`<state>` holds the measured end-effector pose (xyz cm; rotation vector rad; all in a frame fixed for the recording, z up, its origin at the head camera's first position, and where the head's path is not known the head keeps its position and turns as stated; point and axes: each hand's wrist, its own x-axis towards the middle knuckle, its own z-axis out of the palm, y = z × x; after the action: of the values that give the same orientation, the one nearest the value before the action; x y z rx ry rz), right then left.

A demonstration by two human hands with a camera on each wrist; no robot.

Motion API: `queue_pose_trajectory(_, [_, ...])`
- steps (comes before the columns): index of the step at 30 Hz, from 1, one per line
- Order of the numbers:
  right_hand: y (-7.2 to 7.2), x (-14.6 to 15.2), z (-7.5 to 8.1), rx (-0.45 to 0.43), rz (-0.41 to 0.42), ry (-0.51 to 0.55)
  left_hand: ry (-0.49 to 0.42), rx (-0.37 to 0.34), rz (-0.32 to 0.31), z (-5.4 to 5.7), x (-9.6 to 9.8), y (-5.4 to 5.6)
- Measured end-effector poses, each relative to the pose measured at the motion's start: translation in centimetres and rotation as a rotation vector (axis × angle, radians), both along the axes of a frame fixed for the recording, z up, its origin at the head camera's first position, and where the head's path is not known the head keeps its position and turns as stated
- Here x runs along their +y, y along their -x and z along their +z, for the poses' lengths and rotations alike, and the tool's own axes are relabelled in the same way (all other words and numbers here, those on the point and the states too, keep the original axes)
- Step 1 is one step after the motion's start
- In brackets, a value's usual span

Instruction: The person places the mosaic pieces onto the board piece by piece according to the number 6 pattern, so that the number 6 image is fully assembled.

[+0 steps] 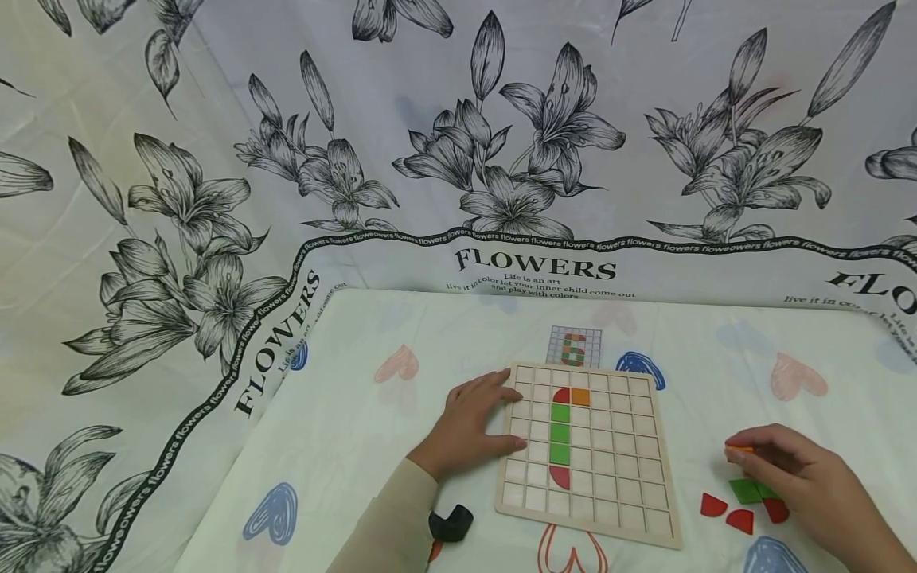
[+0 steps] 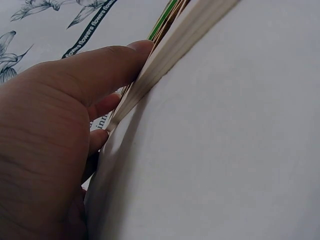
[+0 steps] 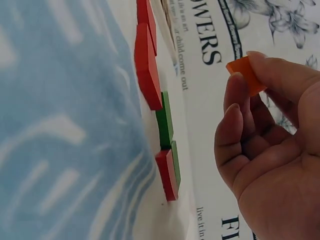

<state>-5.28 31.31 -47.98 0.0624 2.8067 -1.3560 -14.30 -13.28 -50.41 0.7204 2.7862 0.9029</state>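
Head view, left hand [image 1: 467, 422] seemingly relaxed at board [image 1: 591, 455] edge, right hand [image 1: 804, 468] pinching tile [image 3: 247, 76]

- Wooden grid board [image 1: 630, 467] — flat; three green squares [image 1: 559, 433] form a column between two red quarter-rounds [image 1: 562, 395], an orange square [image 1: 580, 397] beside the upper one.
- Orange tile [image 3: 249, 77] — held up.
- Loose red pieces [image 1: 740, 521], green pieces [image 1: 745, 491]: lying right of the board.

Left hand [image 1: 469, 420] is touching gridded board [image 1: 598, 458] along left edge; right hand [image 1: 809, 477] is pinching orange tile [image 1: 740, 448] near red tiles [image 1: 713, 505], green tiles [image 1: 745, 492].
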Motion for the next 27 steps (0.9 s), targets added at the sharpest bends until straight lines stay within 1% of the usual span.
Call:
queue_pose_trajectory(7, [-0.2, -0.5, -0.2, 0.058, 0.015, 0.015, -0.002, -0.004, -0.002, 0.0, 0.0, 0.0])
queue_pose_trajectory(14, [-0.2, -1.5, -0.4, 0.079, 0.024, 0.018, -0.005, 0.001, -0.007, -0.1, 0.0, 0.1])
queue_pose_trajectory(20, [0.1, -2.5, -0.2, 0.110, 0.054, 0.050, 0.004, 0.006, -0.006, 0.0, 0.0, 0.1])
queue_pose_trajectory(24, [0.5, -3.5, 0.1, 0.106, 0.066, 0.063, 0.011, 0.001, 0.002, 0.0, 0.0, 0.1])
queue_pose_trajectory(27, [0.8, -4.2, 0.3, 0.084, 0.070, 0.091, 0.009, -0.002, 0.004, -0.1, 0.0, 0.0])
